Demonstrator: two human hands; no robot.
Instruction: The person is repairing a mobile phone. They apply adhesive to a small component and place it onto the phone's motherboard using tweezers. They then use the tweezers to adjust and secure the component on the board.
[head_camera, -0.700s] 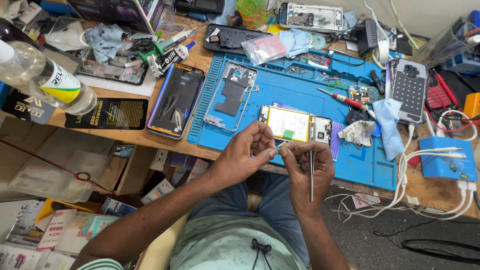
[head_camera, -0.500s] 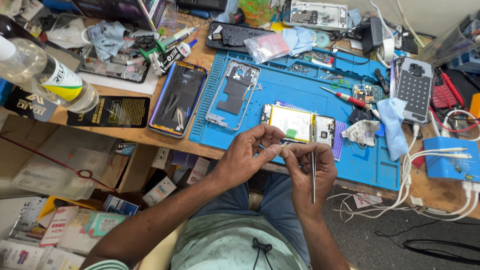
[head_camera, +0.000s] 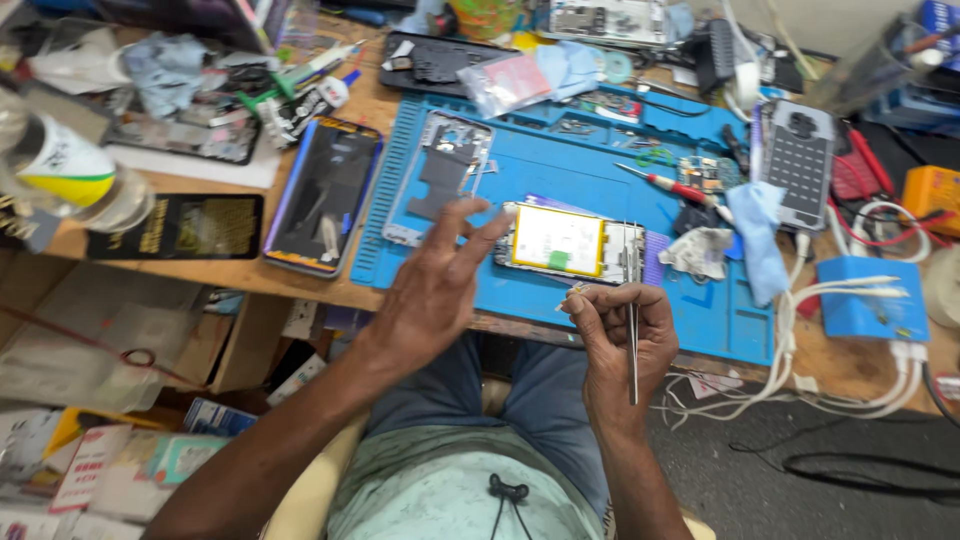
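Looked like mid-repair on the opened phone (head_camera: 572, 243), which sat on the blue mat (head_camera: 600, 180) just past both hands. Right hand (head_camera: 618, 330) was pinched shut on tweezers (head_camera: 633, 320) plus some tiny bit I couldn't make out. Left hand (head_camera: 438, 280) hovered open, fingers spread, holding nothing. Next move probably needed a steady placement into the phone.

Phone repair workshop, blue work mat (head_camera: 560, 190), opened phones (head_camera: 575, 243), screwdriver (head_camera: 668, 185), cluttered wooden bench (head_camera: 300, 280)
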